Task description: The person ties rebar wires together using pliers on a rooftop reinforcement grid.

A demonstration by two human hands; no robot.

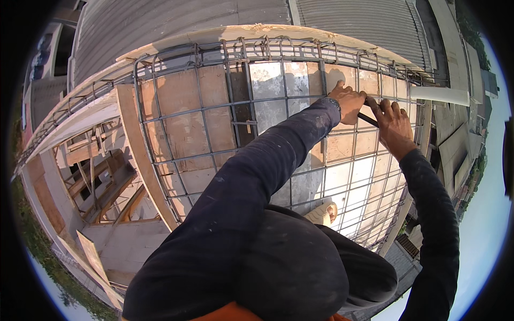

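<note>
My left hand (346,102), with a watch at its wrist, is curled over the far part of a steel rebar mesh (219,106). Its fingers are bent in, and whatever may be inside them is hidden. Close beside it, my right hand (395,124) grips a dark bar-shaped tool (368,120), whose far end disappears behind my left hand. The fingertips of both hands nearly meet. Under the mesh lie plywood panels (180,116) and a grey metal-looking sheet (267,86).
A timber edge board (261,29) runs behind a rebar cage (192,52). A white pipe (439,95) juts out at right. My foot (323,213) rests on the mesh area. Down at left is an opening with timber props (92,176). Corrugated roofs (361,28) lie beyond.
</note>
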